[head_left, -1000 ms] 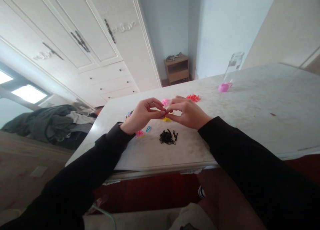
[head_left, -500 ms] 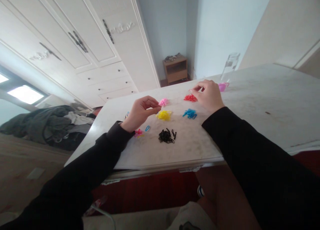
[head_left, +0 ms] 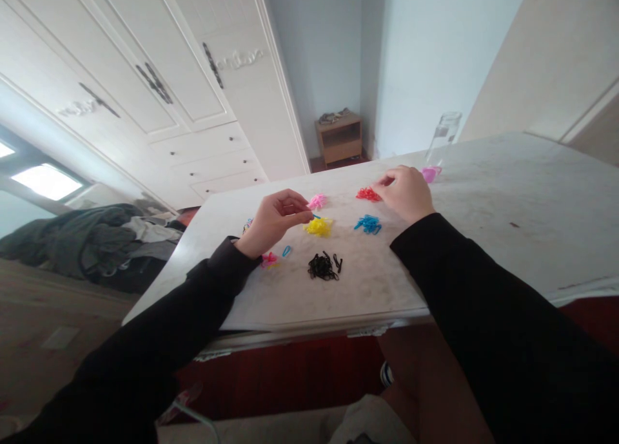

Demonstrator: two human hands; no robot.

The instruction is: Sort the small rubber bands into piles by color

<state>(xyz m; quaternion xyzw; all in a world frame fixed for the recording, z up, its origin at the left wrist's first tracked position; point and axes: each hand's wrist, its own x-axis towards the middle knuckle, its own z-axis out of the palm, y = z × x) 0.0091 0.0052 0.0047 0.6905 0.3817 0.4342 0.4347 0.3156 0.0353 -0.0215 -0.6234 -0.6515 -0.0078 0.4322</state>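
- Left grip [head_left: 275,220] is hiding part of a multicoloured pile [head_left: 248,225] — a pinched blue band [head_left: 316,216] is barely showing.
- Right grip [head_left: 406,194] is covering an edge of the red pile [head_left: 367,194] — anything pinched is escaping sight.

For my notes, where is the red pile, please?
In the head view, right of centre, the red pile lies by the right hand, beyond the blue pile.

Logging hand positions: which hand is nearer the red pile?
Right. The right hand is at the right edge of the red pile; the left hand is farther left, beside the yellow pile.
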